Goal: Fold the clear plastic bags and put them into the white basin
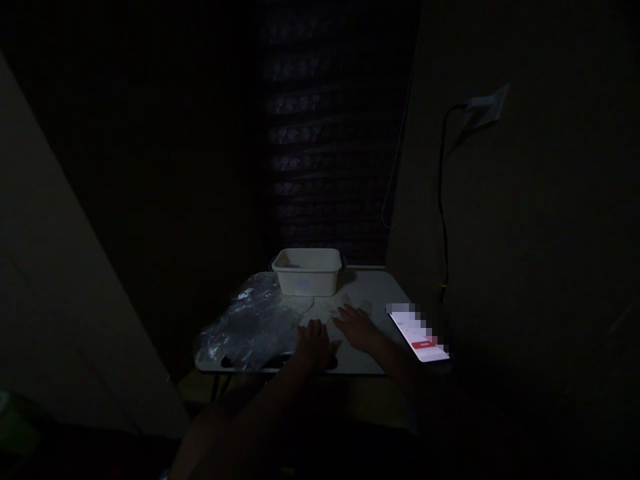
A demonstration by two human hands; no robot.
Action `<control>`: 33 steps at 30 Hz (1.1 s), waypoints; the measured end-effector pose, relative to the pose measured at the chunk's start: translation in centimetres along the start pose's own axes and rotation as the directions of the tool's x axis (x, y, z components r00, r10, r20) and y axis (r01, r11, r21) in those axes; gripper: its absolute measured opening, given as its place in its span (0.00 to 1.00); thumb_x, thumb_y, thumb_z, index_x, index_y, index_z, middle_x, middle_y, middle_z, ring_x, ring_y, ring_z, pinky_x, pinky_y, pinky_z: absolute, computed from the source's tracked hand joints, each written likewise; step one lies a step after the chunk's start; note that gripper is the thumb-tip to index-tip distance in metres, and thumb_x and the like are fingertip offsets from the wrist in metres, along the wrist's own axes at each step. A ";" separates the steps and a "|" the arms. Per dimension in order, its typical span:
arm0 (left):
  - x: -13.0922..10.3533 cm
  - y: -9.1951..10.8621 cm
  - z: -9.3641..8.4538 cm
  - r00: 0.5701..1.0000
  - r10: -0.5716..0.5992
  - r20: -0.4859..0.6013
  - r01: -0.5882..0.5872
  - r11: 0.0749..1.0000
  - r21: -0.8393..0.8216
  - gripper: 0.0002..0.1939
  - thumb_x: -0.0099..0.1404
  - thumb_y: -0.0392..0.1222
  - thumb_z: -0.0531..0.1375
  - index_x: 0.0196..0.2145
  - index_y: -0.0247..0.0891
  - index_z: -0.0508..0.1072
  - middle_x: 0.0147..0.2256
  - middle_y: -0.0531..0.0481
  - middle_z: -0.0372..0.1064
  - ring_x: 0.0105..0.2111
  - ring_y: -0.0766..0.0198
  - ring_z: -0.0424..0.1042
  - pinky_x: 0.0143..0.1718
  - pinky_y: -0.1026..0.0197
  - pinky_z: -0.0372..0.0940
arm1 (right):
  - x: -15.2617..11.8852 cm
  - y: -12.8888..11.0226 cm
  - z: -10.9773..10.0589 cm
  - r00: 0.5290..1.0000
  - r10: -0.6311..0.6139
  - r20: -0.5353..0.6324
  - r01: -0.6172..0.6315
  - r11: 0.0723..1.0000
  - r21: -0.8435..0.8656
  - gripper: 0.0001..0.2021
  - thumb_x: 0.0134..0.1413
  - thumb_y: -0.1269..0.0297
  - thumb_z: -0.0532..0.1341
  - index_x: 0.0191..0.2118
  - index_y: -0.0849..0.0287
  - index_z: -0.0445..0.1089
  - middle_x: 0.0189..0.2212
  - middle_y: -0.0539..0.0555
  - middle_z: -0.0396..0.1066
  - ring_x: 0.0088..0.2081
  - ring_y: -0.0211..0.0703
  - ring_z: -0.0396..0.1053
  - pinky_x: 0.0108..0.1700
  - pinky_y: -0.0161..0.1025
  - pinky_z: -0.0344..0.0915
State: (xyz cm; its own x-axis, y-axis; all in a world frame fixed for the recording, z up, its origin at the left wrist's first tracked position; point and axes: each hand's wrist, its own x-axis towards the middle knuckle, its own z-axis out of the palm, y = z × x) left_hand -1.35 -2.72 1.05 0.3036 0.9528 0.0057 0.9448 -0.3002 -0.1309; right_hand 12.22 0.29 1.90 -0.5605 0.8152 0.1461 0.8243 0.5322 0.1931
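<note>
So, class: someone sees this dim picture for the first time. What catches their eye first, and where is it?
The lit phone screen glows brightest, at the right edge of the small table. Next comes the pale tub at the table's far side, with crinkled clear plastic to its left. Both hands, left hand and right hand, lie flat near the front edge.

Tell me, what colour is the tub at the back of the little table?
White. The tub shows in the head view, the only view, dimly lit, behind both hands.
</note>
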 end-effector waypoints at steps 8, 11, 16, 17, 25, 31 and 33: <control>-0.1 0.0 0.0 1.000 0.007 -0.002 -0.007 1.000 -0.011 0.31 0.56 0.52 0.30 0.49 0.29 0.47 0.51 0.39 0.41 0.49 0.50 0.39 0.43 0.43 0.39 | 1.0 -0.7 0.1 0.999 -0.018 0.032 0.017 1.000 0.018 0.17 0.47 0.65 0.45 0.46 0.50 0.53 0.51 0.54 0.44 0.51 0.48 0.38 0.44 0.49 0.42; -0.3 0.1 -0.3 1.000 0.007 0.019 -0.007 1.000 -0.009 0.30 0.56 0.52 0.31 0.49 0.28 0.48 0.51 0.39 0.41 0.49 0.50 0.38 0.43 0.43 0.38 | 1.4 -0.7 0.5 0.998 0.044 0.046 -0.044 0.999 0.016 0.16 0.47 0.66 0.44 0.45 0.51 0.54 0.51 0.53 0.44 0.51 0.48 0.37 0.44 0.50 0.42; -0.5 0.4 -0.9 0.999 -0.003 0.042 0.004 1.000 -0.022 0.31 0.56 0.52 0.30 0.49 0.28 0.48 0.51 0.38 0.40 0.49 0.50 0.38 0.43 0.43 0.38 | 2.2 -0.4 0.5 0.991 0.121 0.051 -0.123 0.992 0.035 0.17 0.48 0.69 0.42 0.46 0.53 0.53 0.50 0.55 0.46 0.51 0.48 0.39 0.43 0.50 0.43; -0.5 0.4 -1.0 0.999 -0.004 0.045 0.005 1.000 -0.021 0.31 0.56 0.52 0.30 0.49 0.27 0.48 0.51 0.38 0.41 0.49 0.50 0.38 0.43 0.43 0.38 | 2.3 -0.3 0.4 0.991 0.121 0.047 -0.123 0.991 0.045 0.18 0.48 0.69 0.42 0.46 0.52 0.53 0.50 0.55 0.46 0.50 0.48 0.39 0.43 0.50 0.44; -0.2 0.0 -0.8 1.000 -0.022 -0.004 0.022 1.000 -0.001 0.31 0.55 0.53 0.30 0.49 0.30 0.49 0.50 0.37 0.42 0.49 0.49 0.39 0.41 0.42 0.39 | 1.7 0.5 -0.5 0.999 0.037 0.016 -0.038 0.998 0.043 0.20 0.45 0.73 0.43 0.47 0.54 0.50 0.46 0.56 0.52 0.47 0.45 0.46 0.41 0.46 0.48; 0.0 -0.3 -0.1 1.000 -0.021 -0.017 0.021 1.000 -0.004 0.30 0.55 0.54 0.29 0.49 0.34 0.48 0.50 0.39 0.42 0.49 0.49 0.40 0.41 0.41 0.38 | 1.3 0.1 0.4 0.998 -0.031 0.059 0.029 0.999 0.036 0.18 0.46 0.70 0.43 0.46 0.55 0.52 0.46 0.56 0.52 0.48 0.45 0.46 0.42 0.47 0.47; 0.1 -0.3 -0.1 0.999 -0.033 -0.007 0.033 0.999 -0.004 0.30 0.55 0.53 0.29 0.49 0.33 0.49 0.50 0.39 0.42 0.49 0.49 0.40 0.41 0.41 0.38 | 1.4 0.0 0.6 0.998 -0.025 0.056 0.024 0.999 0.033 0.18 0.46 0.69 0.44 0.46 0.55 0.52 0.46 0.57 0.52 0.48 0.46 0.46 0.42 0.47 0.47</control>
State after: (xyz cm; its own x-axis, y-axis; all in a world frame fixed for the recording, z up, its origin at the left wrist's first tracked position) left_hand -1.59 -2.56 1.14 0.2731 0.9618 0.0174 0.9548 -0.2688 -0.1268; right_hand 11.47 1.56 1.57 -0.5760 0.8128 0.0869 0.8130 0.5585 0.1645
